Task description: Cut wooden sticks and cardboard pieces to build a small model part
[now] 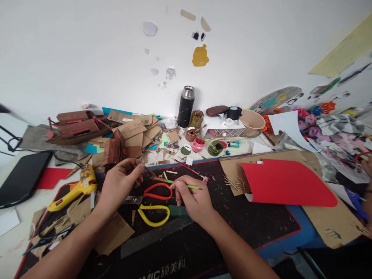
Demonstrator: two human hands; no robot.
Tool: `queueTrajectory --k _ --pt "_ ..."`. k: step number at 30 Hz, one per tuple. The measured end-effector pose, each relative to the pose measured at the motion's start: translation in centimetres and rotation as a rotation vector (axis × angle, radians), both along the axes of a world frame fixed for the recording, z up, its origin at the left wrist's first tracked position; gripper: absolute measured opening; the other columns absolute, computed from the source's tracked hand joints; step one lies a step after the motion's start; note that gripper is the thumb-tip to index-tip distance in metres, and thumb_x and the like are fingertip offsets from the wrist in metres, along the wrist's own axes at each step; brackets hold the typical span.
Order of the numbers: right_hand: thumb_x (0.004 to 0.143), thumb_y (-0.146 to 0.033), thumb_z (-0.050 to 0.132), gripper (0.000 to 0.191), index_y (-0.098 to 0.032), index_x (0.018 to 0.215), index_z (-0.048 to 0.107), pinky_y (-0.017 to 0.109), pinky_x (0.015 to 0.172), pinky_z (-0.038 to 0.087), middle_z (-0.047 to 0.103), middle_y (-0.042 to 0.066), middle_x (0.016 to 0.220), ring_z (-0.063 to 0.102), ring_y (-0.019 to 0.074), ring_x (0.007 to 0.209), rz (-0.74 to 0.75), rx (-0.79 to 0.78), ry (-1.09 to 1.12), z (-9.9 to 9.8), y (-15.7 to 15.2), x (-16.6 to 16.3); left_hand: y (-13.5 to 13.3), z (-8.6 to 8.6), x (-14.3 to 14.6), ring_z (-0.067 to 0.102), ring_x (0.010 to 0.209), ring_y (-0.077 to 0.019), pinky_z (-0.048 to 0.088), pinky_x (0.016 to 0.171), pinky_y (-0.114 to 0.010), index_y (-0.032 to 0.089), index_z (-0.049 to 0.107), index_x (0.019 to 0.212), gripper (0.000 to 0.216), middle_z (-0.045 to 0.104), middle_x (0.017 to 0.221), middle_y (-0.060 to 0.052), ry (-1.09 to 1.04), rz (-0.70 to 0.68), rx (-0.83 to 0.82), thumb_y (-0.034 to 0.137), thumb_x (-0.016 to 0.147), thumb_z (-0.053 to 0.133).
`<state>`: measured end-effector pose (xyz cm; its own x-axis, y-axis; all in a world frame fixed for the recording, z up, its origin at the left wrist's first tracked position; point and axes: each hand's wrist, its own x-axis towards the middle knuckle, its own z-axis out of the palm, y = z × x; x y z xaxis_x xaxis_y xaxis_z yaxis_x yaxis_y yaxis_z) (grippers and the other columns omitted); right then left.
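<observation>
Between the closed fingertips of my left hand (123, 181) is a small thin stick (149, 170), its near end hidden by the fingers. My right hand (194, 197) pinches a green-handled paintbrush (194, 187), its bristles pointing left at the stick; whether they touch I cannot tell. Below the brush lie scissors (154, 216) with one red and one yellow handle loop. Open paint pots of green (215, 148), pink (198, 144) and brown (191, 134) stand beyond my hands. A red-handled brush (190, 169) rests on the dark mat (221, 232).
A yellow glue gun (74, 192) and phone (24, 176) lie left. Behind are a brown model boat (77, 130), cardboard scraps (132, 130) and a black flask (186, 110). Red sheet (287, 182) and small sticks (236, 183) lie right. Another person's hand (366, 164) shows at the right edge.
</observation>
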<state>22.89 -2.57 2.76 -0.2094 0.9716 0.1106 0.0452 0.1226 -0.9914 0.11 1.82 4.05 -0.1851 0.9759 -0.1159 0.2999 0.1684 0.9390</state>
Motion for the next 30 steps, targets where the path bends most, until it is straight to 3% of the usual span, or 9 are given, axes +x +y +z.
queueTrajectory --k 15,24,30 --pt "0.106 -0.054 0.054 0.043 -0.019 0.092 0.074 0.021 0.048 0.045 0.059 -0.003 0.061 0.057 0.0103 0.047 -0.018 -0.040 0.038 -0.1 0.0 0.2 -0.1 0.0 0.1 0.060 0.051 -0.0181 0.047 0.050 -0.029 0.022 0.066 0.081 0.040 0.066 0.057 0.000 -0.019 -0.007 0.001 0.061 0.075 0.073" --pt "0.104 -0.058 0.056 0.047 -0.018 0.087 0.072 0.020 0.044 0.042 0.056 -0.004 0.055 0.055 0.0096 0.043 -0.086 -0.072 0.088 0.5 0.3 1.4 -1.0 0.5 0.1 0.059 0.053 -0.0174 0.049 0.048 -0.029 0.024 0.064 0.083 0.025 0.065 0.061 0.001 -0.186 -0.015 0.090 0.045 0.078 0.077" --pt "0.104 -0.057 0.058 0.044 -0.018 0.086 0.070 0.019 0.042 0.038 0.056 -0.004 0.053 0.055 0.0092 0.042 -0.097 -0.125 0.174 0.6 0.2 1.3 -1.4 0.7 0.4 0.058 0.053 -0.0166 0.047 0.046 -0.028 0.024 0.062 0.086 0.026 0.064 0.064 0.002 -0.243 -0.049 0.076 0.045 0.080 0.076"
